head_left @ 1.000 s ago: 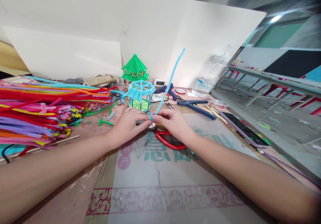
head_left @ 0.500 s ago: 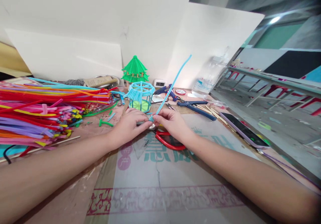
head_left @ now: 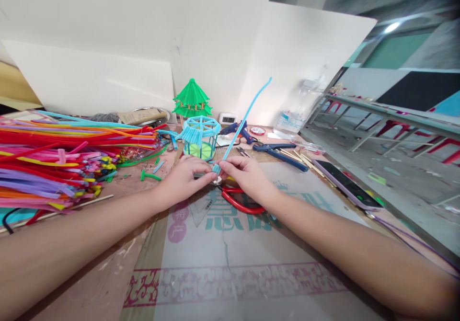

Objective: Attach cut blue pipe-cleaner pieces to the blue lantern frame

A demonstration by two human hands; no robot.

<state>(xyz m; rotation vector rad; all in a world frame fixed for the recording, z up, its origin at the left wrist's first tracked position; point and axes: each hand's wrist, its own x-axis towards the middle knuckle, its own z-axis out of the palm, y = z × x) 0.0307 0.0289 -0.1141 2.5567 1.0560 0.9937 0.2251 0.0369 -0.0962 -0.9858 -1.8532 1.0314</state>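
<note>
A light blue pipe cleaner (head_left: 241,124) rises up and to the right from between my hands, its lower end gathered into a small blue bundle (head_left: 216,168). My left hand (head_left: 189,175) pinches that bundle from the left with thumb and fingertips. My right hand (head_left: 244,172) grips the pipe cleaner at its base with thumb and forefinger. Just behind the hands stands a light blue pavilion frame (head_left: 201,131) with a partly covered roof and a light green floor. Beneath my right hand lie red-handled scissors (head_left: 244,210), their blades mostly hidden.
A heap of colourful pipe cleaners (head_left: 72,163) covers the left side. At the back are a green tiered roof model (head_left: 192,98), a small clock (head_left: 228,119) and a blue glue gun (head_left: 244,131). Blue pliers (head_left: 282,154), thin sticks, a plastic bottle (head_left: 293,115) and a phone (head_left: 347,184) lie rightward.
The whole view has shifted very slightly. Both hands keep their grip, and the blue bundle between the fingertips shows a little more.
</note>
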